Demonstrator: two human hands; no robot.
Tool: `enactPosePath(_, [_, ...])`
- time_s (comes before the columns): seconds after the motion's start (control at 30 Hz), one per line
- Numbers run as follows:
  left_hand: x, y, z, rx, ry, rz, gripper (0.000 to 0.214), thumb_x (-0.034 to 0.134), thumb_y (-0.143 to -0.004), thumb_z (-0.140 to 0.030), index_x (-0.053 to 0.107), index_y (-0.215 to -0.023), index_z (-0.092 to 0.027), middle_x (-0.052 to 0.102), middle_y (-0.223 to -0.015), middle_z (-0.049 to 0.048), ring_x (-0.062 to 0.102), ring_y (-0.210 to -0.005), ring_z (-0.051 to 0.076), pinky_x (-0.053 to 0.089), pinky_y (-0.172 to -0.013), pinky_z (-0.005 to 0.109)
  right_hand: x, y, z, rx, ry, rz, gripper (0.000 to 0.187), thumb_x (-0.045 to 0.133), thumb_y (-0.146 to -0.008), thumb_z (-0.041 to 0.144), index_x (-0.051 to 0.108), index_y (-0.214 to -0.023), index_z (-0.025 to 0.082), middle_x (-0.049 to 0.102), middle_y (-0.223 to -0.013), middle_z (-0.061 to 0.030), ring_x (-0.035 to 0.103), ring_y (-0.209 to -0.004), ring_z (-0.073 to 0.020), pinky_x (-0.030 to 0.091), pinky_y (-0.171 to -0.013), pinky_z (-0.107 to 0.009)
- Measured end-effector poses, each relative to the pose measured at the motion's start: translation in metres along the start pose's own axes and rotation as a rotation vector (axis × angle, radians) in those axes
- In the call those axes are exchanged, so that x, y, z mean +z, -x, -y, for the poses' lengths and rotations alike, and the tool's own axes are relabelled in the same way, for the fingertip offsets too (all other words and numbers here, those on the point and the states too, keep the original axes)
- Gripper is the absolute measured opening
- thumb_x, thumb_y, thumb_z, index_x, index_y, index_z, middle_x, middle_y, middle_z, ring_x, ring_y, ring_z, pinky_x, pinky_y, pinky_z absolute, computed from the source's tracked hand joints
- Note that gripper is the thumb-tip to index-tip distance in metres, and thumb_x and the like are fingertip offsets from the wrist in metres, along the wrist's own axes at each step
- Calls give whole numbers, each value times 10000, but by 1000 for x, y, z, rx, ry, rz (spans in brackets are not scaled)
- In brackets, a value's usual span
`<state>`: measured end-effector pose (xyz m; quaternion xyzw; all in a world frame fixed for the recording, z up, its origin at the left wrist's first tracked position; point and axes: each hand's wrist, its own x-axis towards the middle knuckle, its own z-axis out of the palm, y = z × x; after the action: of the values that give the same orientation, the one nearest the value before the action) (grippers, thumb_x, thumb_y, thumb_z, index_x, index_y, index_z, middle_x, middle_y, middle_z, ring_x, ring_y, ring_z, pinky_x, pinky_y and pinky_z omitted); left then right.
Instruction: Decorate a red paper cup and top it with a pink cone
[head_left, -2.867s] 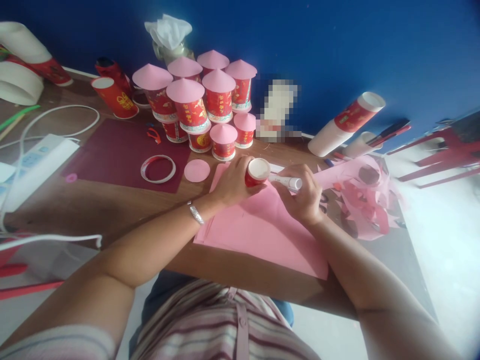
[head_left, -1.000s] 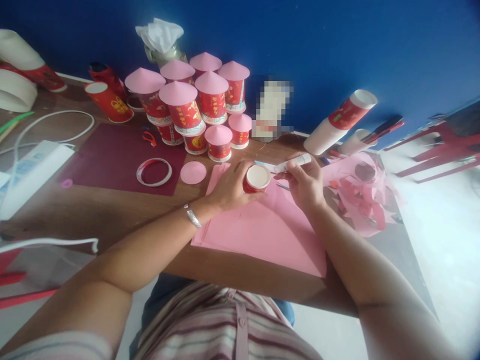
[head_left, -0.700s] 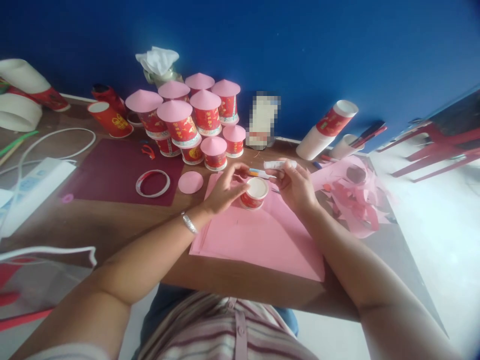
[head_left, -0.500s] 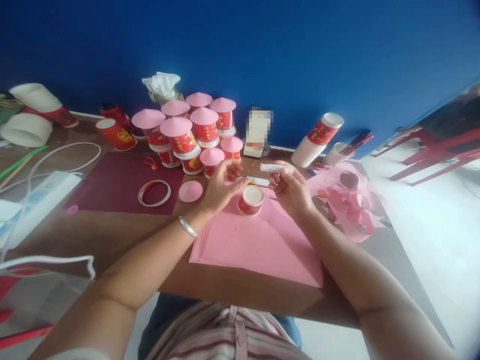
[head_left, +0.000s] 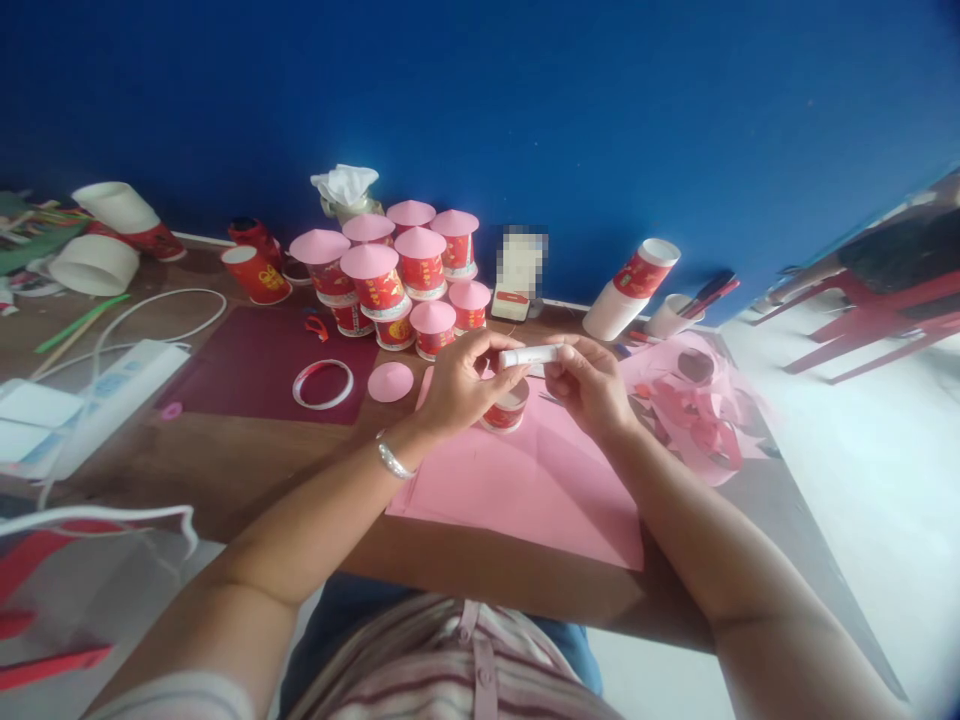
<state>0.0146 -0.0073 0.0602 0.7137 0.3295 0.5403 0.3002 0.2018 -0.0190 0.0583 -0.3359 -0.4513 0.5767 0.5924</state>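
A slim white tube [head_left: 531, 356], which looks like a glue stick, lies level between my hands above the table. My left hand [head_left: 474, 376] pinches its left end with thumb and fingertips. Its right end is held in my right hand [head_left: 589, 382], with fingers curled round it. Below stands a short red paper-cup section [head_left: 506, 408] with a pale top, partly covered by my left hand. It sits on pink paper sheets [head_left: 517, 490]. A pink paper disc [head_left: 391, 381] lies left of my left hand.
Several red cups with pink cone tops [head_left: 370, 262] are stacked at back left. A white ring [head_left: 322, 384] lies on a maroon sheet [head_left: 247, 375]. A phone [head_left: 516, 285] leans near the blue wall. Pink scraps [head_left: 701, 410], stacked cups [head_left: 634, 290] and a pen cup [head_left: 675, 315] are right.
My left hand has moved right and taken the tube's left end. The tube, held only in my right hand before, is now between both hands. The view has shifted slightly.
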Motion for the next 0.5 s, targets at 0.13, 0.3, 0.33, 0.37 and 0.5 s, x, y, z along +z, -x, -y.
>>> enactPosePath(0.13, [-3,1,0,-27,-5,-7,166,791,-840,-321,713,-902,-188,755,-852,19,629,-704,117,491,-643,249,-6,-4,-3,-82,71,9,280,880,-754,451,765,-872,225,638,-613,40,515,-477,-79,413,-434,-223])
enactPosePath(0.3, [-5,0,3,-105,128,-3,205,804,-822,-344,707,-892,-177,729,-774,7,631,-667,113,485,-604,235,-16,-7,-9,-170,202,46,245,884,-761,389,772,-927,248,715,-766,23,659,-645,-126,608,-653,-308])
enactPosePath(0.33, [-5,0,4,-109,136,-3,209,807,-819,-342,704,-892,-176,729,-775,8,630,-668,113,485,-603,234,-18,-7,-9,-178,226,42,247,887,-758,385,767,-925,249,728,-822,15,682,-697,-138,626,-701,-328])
enactPosePath(0.37, [-5,0,4,-102,128,-7,209,811,-814,-337,703,-888,-174,728,-774,7,623,-661,110,482,-598,233,-19,-6,-9,-173,244,39,259,887,-758,389,761,-933,247,734,-866,8,697,-740,-148,637,-736,-343])
enactPosePath(0.5, [-7,1,4,-41,29,-11,177,815,-802,-307,709,-864,-179,730,-785,8,592,-639,101,465,-584,235,-21,-5,-5,-64,252,99,293,802,-849,463,743,-983,209,706,-771,7,663,-656,-129,616,-613,-291])
